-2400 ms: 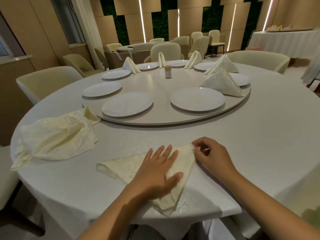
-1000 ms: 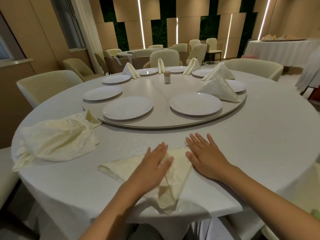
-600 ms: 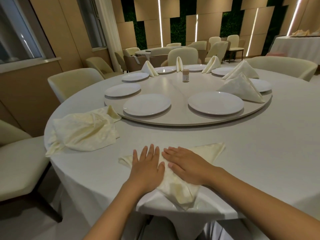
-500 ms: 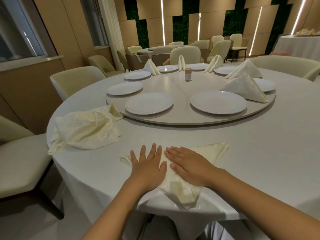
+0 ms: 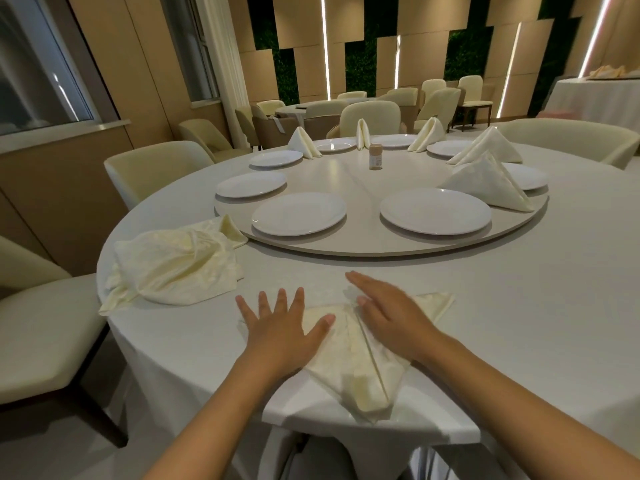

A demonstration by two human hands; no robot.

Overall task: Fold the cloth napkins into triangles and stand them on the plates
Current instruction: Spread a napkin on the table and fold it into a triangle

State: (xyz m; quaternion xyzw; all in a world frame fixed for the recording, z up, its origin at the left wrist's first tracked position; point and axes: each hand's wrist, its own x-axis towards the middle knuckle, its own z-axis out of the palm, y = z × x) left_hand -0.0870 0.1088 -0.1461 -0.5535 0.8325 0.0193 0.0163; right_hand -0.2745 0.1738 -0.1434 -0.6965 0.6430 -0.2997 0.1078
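A cream cloth napkin (image 5: pixel 356 362) lies folded into a flat triangle at the table's near edge, its point hanging toward me. My left hand (image 5: pixel 282 327) presses flat on its left part with fingers spread. My right hand (image 5: pixel 391 318) lies flat across its middle, fingers straight. On the round turntable (image 5: pixel 363 244) stand two bare white plates, one (image 5: pixel 298 213) on the left and one (image 5: pixel 435 211) on the right. Folded napkins stand on farther plates, the nearest (image 5: pixel 486 183) at the right.
A heap of unfolded cream napkins (image 5: pixel 176 263) sits on the tablecloth to the left. A small jar (image 5: pixel 375 156) stands at the turntable's centre. Cream chairs (image 5: pixel 156 168) ring the table, one close at my left (image 5: pixel 38 334).
My hands were side by side on the napkin; now they have slid apart, the left hand leftward and the right hand up and right. The view shifted slightly.
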